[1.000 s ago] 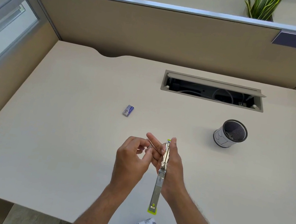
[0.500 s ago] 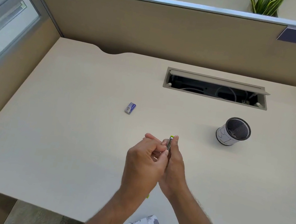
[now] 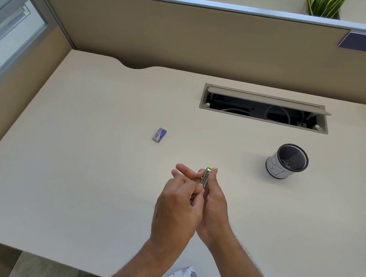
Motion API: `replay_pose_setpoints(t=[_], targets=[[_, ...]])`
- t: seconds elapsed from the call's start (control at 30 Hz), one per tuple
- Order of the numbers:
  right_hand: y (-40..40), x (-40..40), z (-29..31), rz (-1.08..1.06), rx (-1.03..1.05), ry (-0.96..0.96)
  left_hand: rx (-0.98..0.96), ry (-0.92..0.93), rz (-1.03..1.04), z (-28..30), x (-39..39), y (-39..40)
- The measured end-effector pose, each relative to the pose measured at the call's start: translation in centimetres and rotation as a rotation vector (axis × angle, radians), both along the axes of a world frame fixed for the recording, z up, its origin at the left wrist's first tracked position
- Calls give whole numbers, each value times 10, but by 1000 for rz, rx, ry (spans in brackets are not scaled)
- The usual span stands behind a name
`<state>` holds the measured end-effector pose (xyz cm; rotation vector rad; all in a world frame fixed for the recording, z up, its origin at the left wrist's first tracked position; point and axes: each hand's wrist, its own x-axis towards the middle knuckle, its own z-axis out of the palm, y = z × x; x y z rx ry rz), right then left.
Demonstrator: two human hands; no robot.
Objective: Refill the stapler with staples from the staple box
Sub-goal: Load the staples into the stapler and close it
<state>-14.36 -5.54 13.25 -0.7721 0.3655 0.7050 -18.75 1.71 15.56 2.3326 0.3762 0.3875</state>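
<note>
Both hands are together above the middle of the desk, holding a slim metal stapler (image 3: 206, 178) with a lime-green tip. My right hand (image 3: 215, 205) cradles it from the right, thumb along its side. My left hand (image 3: 178, 207) closes over its near part from the left and hides most of its length. Only the far end of the stapler shows between the fingers. The small blue-and-white staple box (image 3: 159, 135) lies on the desk to the far left of the hands, apart from them.
A black mesh pen cup (image 3: 286, 161) with a white band stands to the right. Farther back, an open cable tray (image 3: 264, 110) is set into the beige desk (image 3: 76, 169). Partition walls close off the back and both sides.
One second ago the stapler lay swung open, its long arm pointing towards me. My left hand has since moved right over it, and the long arm is no longer visible.
</note>
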Motion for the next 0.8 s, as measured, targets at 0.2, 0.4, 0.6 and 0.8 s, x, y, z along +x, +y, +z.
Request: replay_pose_setpoints(t=[0.2,0.4,0.6,0.8], targets=[[-1,0,-1,-23,73,-5,-30,-16,-36,-3,-1,2],[-2,-1,-1,1,35,-5,-66,-77,-17,-4,-4,1],[0,0,5,29,18,9,-10,-110,3,-4,-5,1],[0,1,7,28,15,23,-21,-99,-24,-4,-4,1]])
